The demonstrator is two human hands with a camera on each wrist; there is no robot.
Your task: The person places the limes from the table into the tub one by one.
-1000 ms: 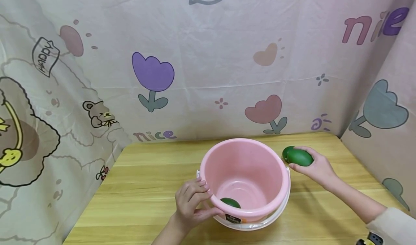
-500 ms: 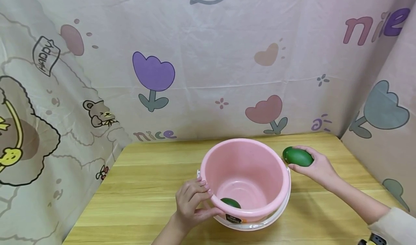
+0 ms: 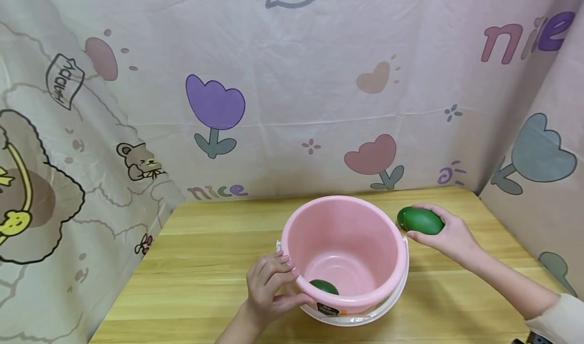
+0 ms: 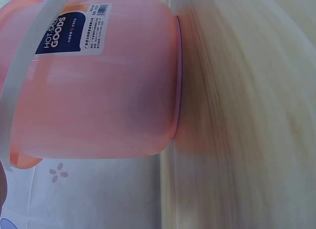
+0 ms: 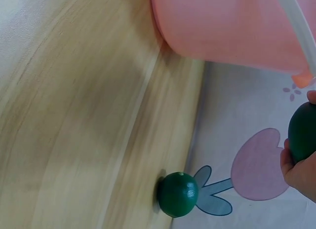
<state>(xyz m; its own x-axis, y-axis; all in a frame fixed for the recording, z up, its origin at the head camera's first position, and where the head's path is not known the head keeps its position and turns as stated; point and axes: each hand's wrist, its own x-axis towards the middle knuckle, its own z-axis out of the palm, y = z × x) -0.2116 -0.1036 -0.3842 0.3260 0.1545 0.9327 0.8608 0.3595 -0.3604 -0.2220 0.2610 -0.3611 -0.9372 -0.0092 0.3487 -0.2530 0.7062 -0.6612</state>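
My left hand (image 3: 269,288) holds the near left rim of a pink plastic bucket (image 3: 344,222), its thumb along the outside and its fingers at the edge. Inside, against the near wall, lies a dark green fruit (image 3: 324,286), partly hidden by the rim. Just right of the bucket, my right hand (image 3: 451,235) grips a smooth oval green fruit (image 3: 423,221) between thumb and fingers, above the table. In the right wrist view, that held fruit (image 5: 303,133) is at the right edge. A rounder-looking green fruit (image 5: 177,194) rests on the table, mostly hidden behind the held one in the head view.
The bucket's white handle (image 3: 360,318) hangs down around its front and right side. A label (image 4: 74,31) is on the outer wall. The wood-grain table (image 3: 205,263) ends at a printed cloth backdrop (image 3: 283,90), which also hangs at both sides.
My right hand has shifted slightly to the right with the green fruit in its grip. The left hand and the bucket stay as they were.
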